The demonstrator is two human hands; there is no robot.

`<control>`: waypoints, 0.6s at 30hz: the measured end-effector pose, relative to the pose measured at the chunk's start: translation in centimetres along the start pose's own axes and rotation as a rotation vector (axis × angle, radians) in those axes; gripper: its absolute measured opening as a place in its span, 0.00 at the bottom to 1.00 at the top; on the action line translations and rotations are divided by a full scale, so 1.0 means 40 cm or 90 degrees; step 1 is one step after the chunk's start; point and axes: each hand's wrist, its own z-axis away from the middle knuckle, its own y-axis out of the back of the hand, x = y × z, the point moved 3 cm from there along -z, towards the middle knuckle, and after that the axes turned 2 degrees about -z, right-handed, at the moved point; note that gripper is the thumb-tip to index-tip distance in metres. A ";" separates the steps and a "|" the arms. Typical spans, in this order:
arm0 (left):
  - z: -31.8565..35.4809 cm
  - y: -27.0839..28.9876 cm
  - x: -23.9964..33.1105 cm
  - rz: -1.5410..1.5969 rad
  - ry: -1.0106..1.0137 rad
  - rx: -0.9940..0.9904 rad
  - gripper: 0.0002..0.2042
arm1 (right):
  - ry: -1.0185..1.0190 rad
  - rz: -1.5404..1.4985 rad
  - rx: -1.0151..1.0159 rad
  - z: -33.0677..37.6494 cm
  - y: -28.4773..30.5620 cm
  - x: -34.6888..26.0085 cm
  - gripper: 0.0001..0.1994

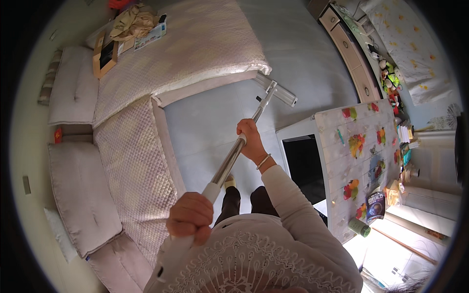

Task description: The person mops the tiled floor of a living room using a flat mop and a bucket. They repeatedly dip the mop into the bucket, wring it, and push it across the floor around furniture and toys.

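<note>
A long-handled flat mop (229,162) with a silver pole and white grips slants across the view, from beside my body out to the floor. Near its upper end, my left hand (189,217) is closed around the thick white grip. Further down the pole my right hand (250,139) is wrapped round it, a bracelet on that wrist. The mop's wide, flat white head (283,94) lies on the grey floor by the corner of the sofa, part of it close to or under the sofa's edge. The mop pad's underside is hidden.
An L-shaped sofa with a quilted cover (132,151) runs along the left and far side. On it lie an open cardboard box (105,54) and a beige cloth bundle (131,24). To the right stand a table with a fruit-patterned cover (364,161), a green container (359,227) and a drawer cabinet (346,45).
</note>
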 end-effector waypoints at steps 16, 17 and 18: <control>-0.311 -0.284 -0.598 -0.094 0.119 -0.114 0.16 | 0.030 0.008 -0.109 -0.559 0.453 0.344 0.16; -0.342 -0.296 -0.629 -0.103 0.127 -0.104 0.15 | 0.029 0.002 -0.115 -0.591 0.467 0.359 0.17; -0.365 -0.305 -0.668 -0.109 0.129 -0.100 0.15 | 0.027 -0.005 -0.121 -0.625 0.481 0.373 0.17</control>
